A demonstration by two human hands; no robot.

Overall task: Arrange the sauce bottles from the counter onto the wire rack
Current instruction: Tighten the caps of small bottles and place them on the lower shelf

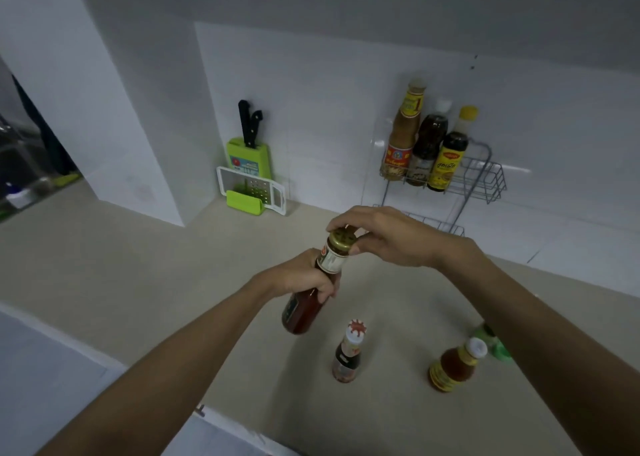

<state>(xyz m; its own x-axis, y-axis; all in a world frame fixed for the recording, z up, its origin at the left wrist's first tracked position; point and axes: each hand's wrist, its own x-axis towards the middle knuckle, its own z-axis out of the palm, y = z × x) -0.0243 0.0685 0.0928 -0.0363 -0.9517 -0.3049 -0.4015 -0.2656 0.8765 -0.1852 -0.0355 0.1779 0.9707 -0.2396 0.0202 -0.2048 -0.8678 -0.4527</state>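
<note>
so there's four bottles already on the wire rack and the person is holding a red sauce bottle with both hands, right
Not quite: the head view shows three bottles on the wire rack, not four. The rest holds: the left hand grips the body of the red sauce bottle and the right hand is on its gold cap.

thin metal wire rack (485, 181), glossy white wall tiles (329, 109), matt beige counter (138, 265), shiny gold bottle cap (341, 239)
</note>
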